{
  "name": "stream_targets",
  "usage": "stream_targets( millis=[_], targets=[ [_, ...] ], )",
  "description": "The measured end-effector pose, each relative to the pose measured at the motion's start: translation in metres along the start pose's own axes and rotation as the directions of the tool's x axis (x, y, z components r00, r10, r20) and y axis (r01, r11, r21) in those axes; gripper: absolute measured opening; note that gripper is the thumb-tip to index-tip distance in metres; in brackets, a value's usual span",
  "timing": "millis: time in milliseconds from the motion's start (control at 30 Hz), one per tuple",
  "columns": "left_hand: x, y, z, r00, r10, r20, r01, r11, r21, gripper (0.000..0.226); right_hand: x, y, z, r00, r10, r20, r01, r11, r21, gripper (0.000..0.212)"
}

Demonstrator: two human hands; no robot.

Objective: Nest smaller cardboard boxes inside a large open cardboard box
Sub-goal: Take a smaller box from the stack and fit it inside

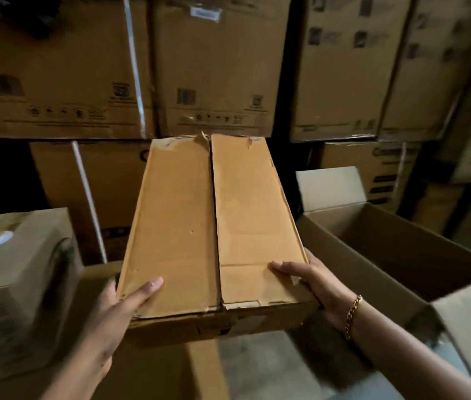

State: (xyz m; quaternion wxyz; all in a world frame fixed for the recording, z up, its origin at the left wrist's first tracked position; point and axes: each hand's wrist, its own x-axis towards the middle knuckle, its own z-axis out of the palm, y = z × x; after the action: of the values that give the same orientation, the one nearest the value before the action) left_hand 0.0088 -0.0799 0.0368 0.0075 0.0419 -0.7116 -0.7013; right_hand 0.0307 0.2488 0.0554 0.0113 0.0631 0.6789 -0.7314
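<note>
A long, closed small cardboard box (211, 226) is held up in front of me, its two top flaps meeting along a centre seam. My left hand (118, 310) grips its near left corner, thumb lying on the top flap. My right hand (312, 281), with a gold chain bracelet at the wrist, grips the near right corner, thumb on top. The large open cardboard box (396, 255) stands to the right, flaps spread outward and its inside in shadow. The held box hangs to the left of that opening, outside it.
Stacked sealed cartons (217, 67) fill the wall behind. A blurred taped carton (17, 272) stands at the left. Another cardboard surface (147, 370) lies below the held box, beside grey floor (257, 368).
</note>
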Motion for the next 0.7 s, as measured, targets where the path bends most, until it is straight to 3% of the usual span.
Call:
stream_targets(
  millis=[167, 367, 567, 700],
  targets=[
    [-0.025, -0.011, 0.12, 0.982, -0.019, 0.187, 0.026, 0.999, -0.036, 0.083, -0.056, 0.003, -0.122, 0.988, -0.058, -0.141, 0.055, 0.998, -0.025, 0.064],
    [-0.039, -0.014, 0.247, 0.94, 0.072, 0.332, -0.049, 0.996, -0.075, 0.065, -0.083, -0.01, -0.251, 0.963, -0.11, -0.244, 0.086, 0.991, -0.106, 0.087],
    [-0.027, -0.007, 0.351, 0.9, 0.174, 0.4, -0.15, 0.985, -0.091, 0.06, -0.074, -0.02, -0.355, 0.943, -0.125, -0.308, 0.092, 0.989, -0.12, 0.069],
    [-0.002, -0.008, 0.42, 0.879, 0.208, 0.43, -0.188, 0.978, -0.09, 0.065, -0.05, -0.032, -0.417, 0.931, -0.126, -0.342, 0.083, 0.987, -0.137, 0.068]
  ],
)
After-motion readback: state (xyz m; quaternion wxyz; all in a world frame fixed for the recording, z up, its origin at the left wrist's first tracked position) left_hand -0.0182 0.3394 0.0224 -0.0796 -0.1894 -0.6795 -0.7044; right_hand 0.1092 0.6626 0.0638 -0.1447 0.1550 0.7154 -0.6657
